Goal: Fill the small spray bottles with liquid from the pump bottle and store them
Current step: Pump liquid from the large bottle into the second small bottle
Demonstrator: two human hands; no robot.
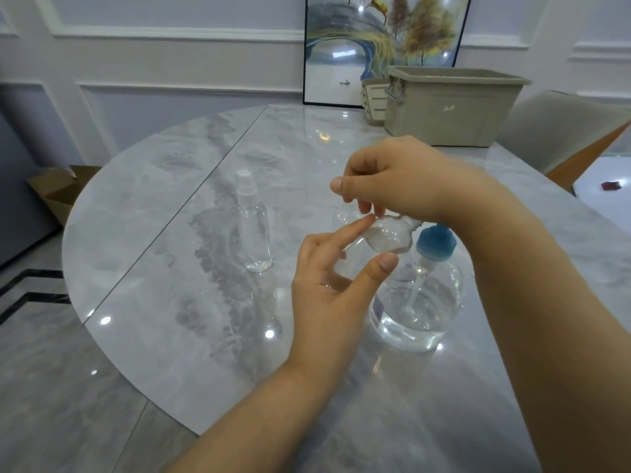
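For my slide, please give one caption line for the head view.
Both hands, left and right, hold a small clear bottle above the blue-capped pump bottle on a marble table.

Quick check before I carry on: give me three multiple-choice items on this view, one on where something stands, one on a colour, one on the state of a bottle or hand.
1. Where does the beige bin stand?
A. At the far side of the table, in front of the framed picture
B. On the floor
C. Beside the person's elbow

2. What colour is the pump top of the pump bottle?
A. Red
B. Blue
C. Black

3. What state is the standing spray bottle in?
A. Lying on its side
B. Held by a hand
C. Upright, with its white sprayer on

Answers:
1 A, the bin sits on the tabletop's far edge below the picture.
2 B, the cap above the clear liquid is blue.
3 C, it stands alone left of the left hand and right hand, which hold a second small bottle.
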